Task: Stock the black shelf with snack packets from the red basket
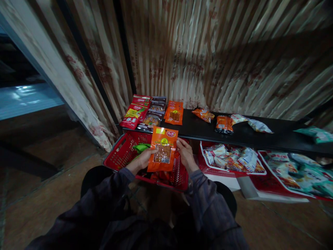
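Observation:
Between my two hands is an orange snack packet (163,139) with a clear window showing brown sticks. My left hand (142,160) pinches its left edge, thumb on the front. My right hand (185,152) grips the right edge near the middle. The packet is held upright above a red plastic basket (111,158), which has a green packet (141,148) and some orange packets inside, partly hidden. Just behind, on a black shelf, lie similar orange packets (174,113), overlapping each other.
Left of those, red packets (134,114) and clear-windowed dark packets (152,119) sit on the black shelf (197,130). Farther right lie loose orange, white and green snack bags. Red baskets (208,169) full of bags stand below. A striped curtain (197,52) hangs behind, with dark poles.

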`<state>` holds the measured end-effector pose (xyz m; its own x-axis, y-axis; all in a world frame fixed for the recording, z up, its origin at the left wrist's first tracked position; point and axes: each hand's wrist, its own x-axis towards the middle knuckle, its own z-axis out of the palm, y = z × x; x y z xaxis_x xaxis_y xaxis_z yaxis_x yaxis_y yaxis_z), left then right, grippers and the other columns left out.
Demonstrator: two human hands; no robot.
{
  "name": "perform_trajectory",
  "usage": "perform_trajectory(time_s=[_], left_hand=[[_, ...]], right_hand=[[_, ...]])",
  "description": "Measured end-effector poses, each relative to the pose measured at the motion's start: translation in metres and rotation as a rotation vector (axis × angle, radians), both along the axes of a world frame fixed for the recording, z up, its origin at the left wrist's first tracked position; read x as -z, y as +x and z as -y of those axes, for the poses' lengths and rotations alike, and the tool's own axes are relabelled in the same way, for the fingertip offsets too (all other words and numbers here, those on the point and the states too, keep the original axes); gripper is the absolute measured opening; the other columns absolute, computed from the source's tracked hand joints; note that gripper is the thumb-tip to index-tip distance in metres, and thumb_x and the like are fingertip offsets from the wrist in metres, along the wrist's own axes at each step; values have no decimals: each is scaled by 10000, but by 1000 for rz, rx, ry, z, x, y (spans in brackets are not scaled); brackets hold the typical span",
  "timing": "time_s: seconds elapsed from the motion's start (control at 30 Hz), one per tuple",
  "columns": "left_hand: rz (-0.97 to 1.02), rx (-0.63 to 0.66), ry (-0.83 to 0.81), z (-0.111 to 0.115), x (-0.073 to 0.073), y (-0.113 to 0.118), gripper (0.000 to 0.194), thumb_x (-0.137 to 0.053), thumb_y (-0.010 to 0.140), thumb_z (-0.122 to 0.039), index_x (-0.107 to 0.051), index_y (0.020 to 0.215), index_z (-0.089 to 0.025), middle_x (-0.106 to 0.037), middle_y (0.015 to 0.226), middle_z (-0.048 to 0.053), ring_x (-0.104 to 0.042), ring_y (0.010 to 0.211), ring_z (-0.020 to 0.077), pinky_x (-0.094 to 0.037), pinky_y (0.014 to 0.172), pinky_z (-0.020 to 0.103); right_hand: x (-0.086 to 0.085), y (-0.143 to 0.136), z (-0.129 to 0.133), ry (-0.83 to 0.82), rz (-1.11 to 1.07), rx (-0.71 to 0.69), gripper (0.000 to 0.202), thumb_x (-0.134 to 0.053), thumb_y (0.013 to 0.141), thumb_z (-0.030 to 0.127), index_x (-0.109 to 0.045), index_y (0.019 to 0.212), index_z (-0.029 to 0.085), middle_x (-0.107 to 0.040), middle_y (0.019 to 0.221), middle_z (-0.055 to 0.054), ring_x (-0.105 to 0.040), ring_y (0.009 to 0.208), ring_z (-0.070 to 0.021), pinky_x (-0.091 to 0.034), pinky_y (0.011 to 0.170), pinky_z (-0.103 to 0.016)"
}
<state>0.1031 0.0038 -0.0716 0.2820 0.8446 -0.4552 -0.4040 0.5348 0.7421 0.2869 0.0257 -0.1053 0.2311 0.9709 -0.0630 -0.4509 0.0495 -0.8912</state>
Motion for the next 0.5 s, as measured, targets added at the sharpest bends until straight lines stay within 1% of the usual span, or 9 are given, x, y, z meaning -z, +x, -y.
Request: perform_trajectory(time_s=[0.07,0.13,0.2,0.3,0.37,0.43,0.5], left_hand=[[-5,20,11,0,4,0,239,-659,783,-84,-685,1021,-83,-767,872,130,-738,863,279,-570,864,419],[-7,18,29,1,8,1,215,-674,754,-62,-697,968,-82,-767,860,126,-737,869,276,-565,874,409],[-9,16,51,2,12,2,191,-677,742,-60,-705,929,-87,-768,854,121,-735,880,275,-561,881,406],[-10,31,79,3,15,3,150,-687,741,-88,-711,889,-88,-768,863,129,-732,889,276,-555,885,410],[-2,41,100,4,13,4,146,-697,735,-100,-715,880,-90,-769,881,130,-733,873,265,-552,885,399],[3,22,122,2,8,5,147,-710,728,-117,-720,873,-97,-770,883,121,-733,845,249,-555,870,383],[-21,-57,143,-1,2,6,144,-734,713,-142,-717,851,-104,-769,857,113,-730,826,247,-562,845,379]], right_hand=[[-1,-1,-1,-28,-20,22,325,-791,586,363,-717,853,193,-739,737,10,-625,609,-133,-500,581,-253],[-3,-2,-1,-36,-33,78,273,-782,565,336,-709,787,196,-729,690,25,-616,589,-129,-495,575,-249],[-5,-3,-2,-34,-55,114,251,-772,557,321,-704,768,204,-720,655,39,-611,574,-128,-495,572,-249],[-6,-4,-2,-57,-92,126,231,-768,541,300,-698,741,208,-710,619,46,-609,554,-131,-501,571,-255],[-5,-4,-3,-81,-105,129,224,-765,539,289,-696,736,208,-714,621,40,-616,553,-139,-509,578,-266],[-2,-3,-5,-101,-102,126,231,-763,543,283,-698,750,206,-722,641,31,-630,571,-150,-520,596,-281],[2,-4,-6,-109,-82,118,248,-764,549,290,-702,772,202,-728,663,24,-643,599,-158,-527,613,-292]])
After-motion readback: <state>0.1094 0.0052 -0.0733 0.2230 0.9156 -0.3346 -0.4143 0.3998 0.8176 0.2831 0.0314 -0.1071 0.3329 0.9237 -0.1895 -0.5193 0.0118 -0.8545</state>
